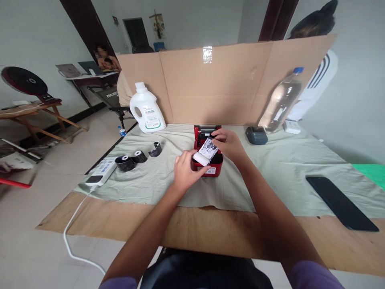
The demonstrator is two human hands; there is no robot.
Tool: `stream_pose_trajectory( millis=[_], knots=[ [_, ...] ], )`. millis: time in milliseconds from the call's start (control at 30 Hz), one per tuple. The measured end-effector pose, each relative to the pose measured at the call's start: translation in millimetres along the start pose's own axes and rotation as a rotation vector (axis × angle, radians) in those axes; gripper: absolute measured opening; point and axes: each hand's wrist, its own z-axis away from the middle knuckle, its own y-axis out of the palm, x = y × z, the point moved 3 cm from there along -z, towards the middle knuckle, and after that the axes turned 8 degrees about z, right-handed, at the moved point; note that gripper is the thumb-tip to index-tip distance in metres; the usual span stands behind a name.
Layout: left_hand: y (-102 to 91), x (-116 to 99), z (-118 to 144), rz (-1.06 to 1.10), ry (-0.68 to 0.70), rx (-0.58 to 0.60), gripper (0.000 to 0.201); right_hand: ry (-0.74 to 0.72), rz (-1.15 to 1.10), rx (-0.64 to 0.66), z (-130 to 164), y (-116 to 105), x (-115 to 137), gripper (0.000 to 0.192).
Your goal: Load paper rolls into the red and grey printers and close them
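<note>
At nine o'clock from the red printer (219,171), two small dark rolls (125,164) and a dark curl (155,152) lie on the cloth-covered worktop (210,224), well apart from the hands and best left there. Next, the left hand (183,168) reaches in from seven o'clock, its fingers grasping the white paper roll (200,159) between thumb and fingertips. That grip should be firm enough to stop the roll turning, yet not dent it. The roll is tilted over the printer's lower part, its patterned strip (208,148) running towards one o'clock; whether roll and printer touch cannot be told. The lid (207,131) stands raised at twelve o'clock, so the paper is best held clear of it. The right hand (227,144), its arm coming from five o'clock, has its fingers pinching the strip's far end. A light, even pull in line with the roll should avoid creases. At two o'clock, a black box (256,135) sits near the right wrist, worth steering around.
</note>
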Motion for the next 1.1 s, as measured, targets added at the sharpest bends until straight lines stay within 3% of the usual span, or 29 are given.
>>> stream_pose_trajectory(
  millis=[233,400,533,633,733,833,967,1100],
  knots=[
    [-0.5,1,-1,0.008,0.000,0.016,0.050,0.020,-0.017,-0.021,-3,0,-4,0.022],
    [-8.8,16,-18,0.164,-0.047,0.168,0.057,0.054,-0.028,0.062,-1,-8,2,0.026],
    [-10.0,29,-33,0.507,-0.184,0.271,0.045,0.031,-0.066,0.108,0,-11,6,0.026],
    [-6.1,37,-41,0.677,-0.307,0.244,0.029,0.053,-0.169,0.117,-2,-13,5,0.024],
    [-0.9,43,-45,0.753,-0.460,0.181,0.045,0.025,-0.157,0.117,-4,-15,3,0.025],
    [2.0,43,-50,0.833,-0.605,0.189,0.044,-0.018,-0.070,0.087,-6,-16,-1,0.022],
    [-2.8,34,-65,0.881,-0.698,0.289,0.031,-0.063,-0.013,0.029,-7,-19,0,0.021],
    [-8.8,22,-82,0.815,-0.723,0.486,0.034,-0.201,0.106,0.017,0,-23,14,0.026]
  ],
)
